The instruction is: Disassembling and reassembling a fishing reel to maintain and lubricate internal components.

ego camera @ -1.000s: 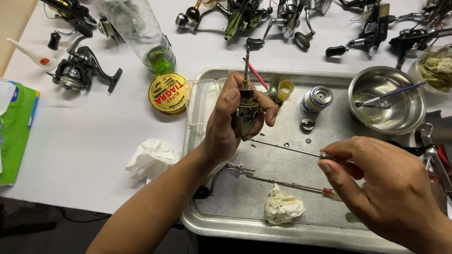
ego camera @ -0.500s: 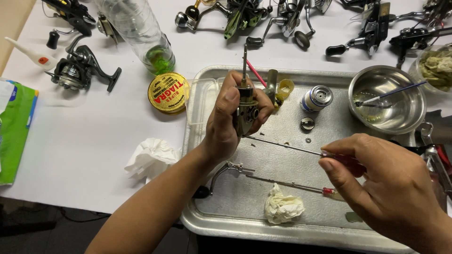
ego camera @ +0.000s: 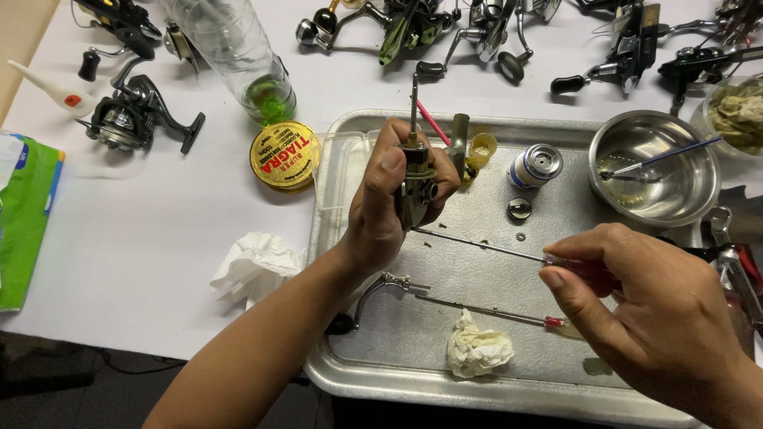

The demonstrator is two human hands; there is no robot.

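Observation:
My left hand (ego camera: 381, 202) grips a dark fishing reel body (ego camera: 416, 181) upright above a metal tray (ego camera: 397, 380), its shaft pointing up. My right hand (ego camera: 636, 314) pinches the red handle of a thin long screwdriver (ego camera: 485, 245) whose tip meets the reel body's side. On the tray lie a second thin screwdriver (ego camera: 493, 311) beside a reel handle arm (ego camera: 380, 287), a crumpled tissue (ego camera: 475, 347), a silver spool (ego camera: 535, 165), a small round cap (ego camera: 519, 208) and a tiny gear (ego camera: 520, 237).
A steel bowl (ego camera: 656, 168) with a brush sits at the tray's right. A yellow round tin (ego camera: 284, 156), a clear bottle (ego camera: 238, 56), a white tissue (ego camera: 254, 266) and a green pack (ego camera: 24, 218) lie left. Several fishing reels (ego camera: 131, 115) line the table's back.
The screwdriver tip has stayed against the reel body while both hands shifted only slightly. Nothing was picked up or put down.

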